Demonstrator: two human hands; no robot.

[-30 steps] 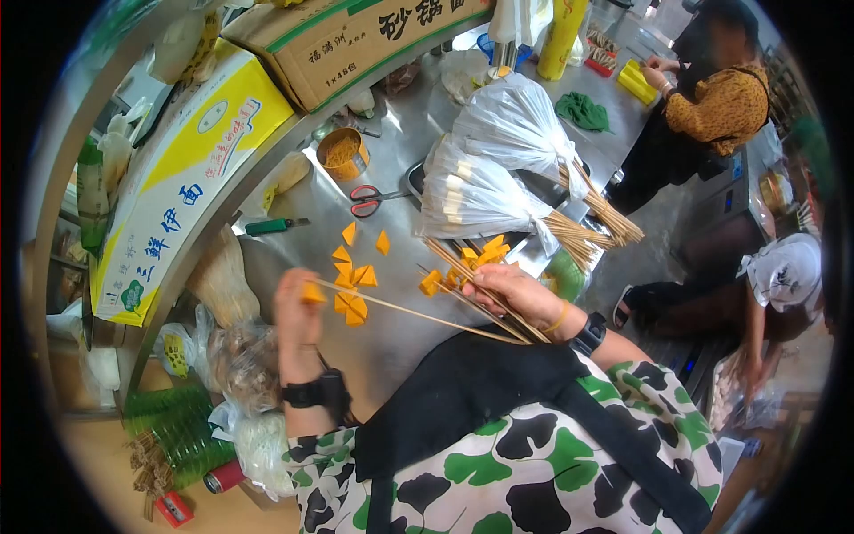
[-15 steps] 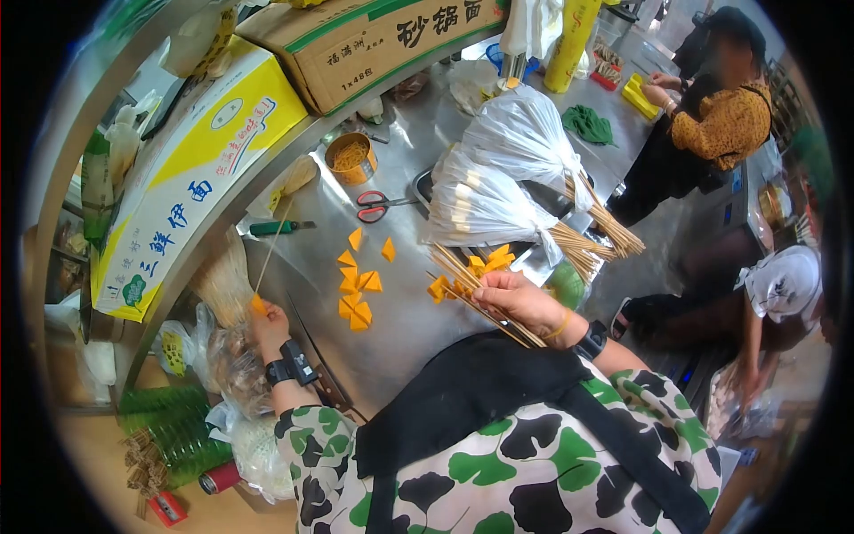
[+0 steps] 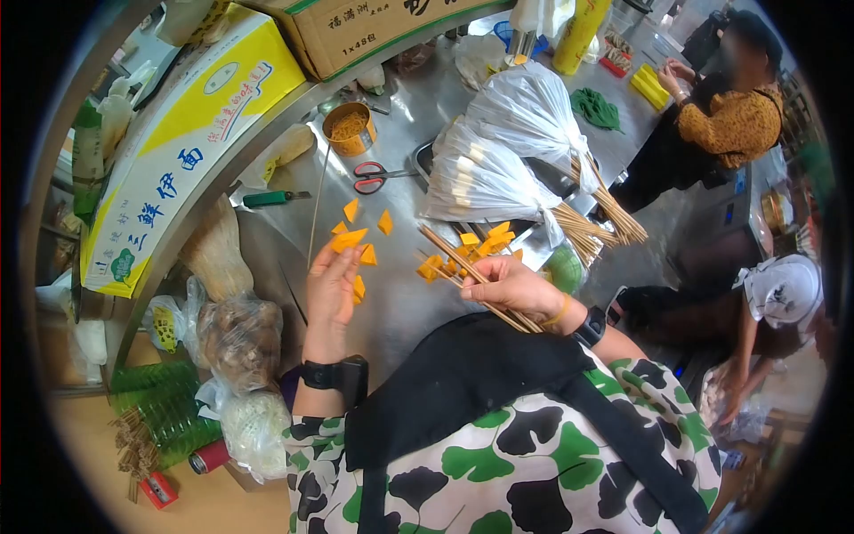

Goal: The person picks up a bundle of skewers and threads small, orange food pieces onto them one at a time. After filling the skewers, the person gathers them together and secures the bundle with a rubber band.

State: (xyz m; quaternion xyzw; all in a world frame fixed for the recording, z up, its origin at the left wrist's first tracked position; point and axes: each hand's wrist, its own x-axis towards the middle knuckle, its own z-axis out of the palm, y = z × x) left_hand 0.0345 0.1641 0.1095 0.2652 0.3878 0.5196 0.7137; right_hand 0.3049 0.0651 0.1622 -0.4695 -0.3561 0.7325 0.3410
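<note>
My left hand [image 3: 333, 278] is closed over the metal table, pinching an orange wedge-shaped food piece [image 3: 350, 238] at its fingertips. A thin skewer [image 3: 318, 209] rises from beside its fingers, its lower end hidden behind them. Loose orange wedges [image 3: 384, 222] lie just beyond that hand, partly covered by it. In my right hand [image 3: 505, 287] is a bundle of bamboo skewers [image 3: 438, 238], held at a slant. More orange pieces [image 3: 485, 245] show right behind those skewers, close to a metal tray.
Two white plastic bags of skewers [image 3: 485, 182] rest on a tray at the back. Scissors [image 3: 381, 177], a green-handled knife [image 3: 267, 198] and an open tin [image 3: 350, 129] are on the table [image 3: 391, 316]. Cartons [image 3: 191, 142] line the left shelf. Two people [image 3: 734, 133] work at the right.
My left hand has moved right, from the table's left side to the loose orange wedges, and now pinches a wedge there. My right hand stays nearly in place with its skewers.
</note>
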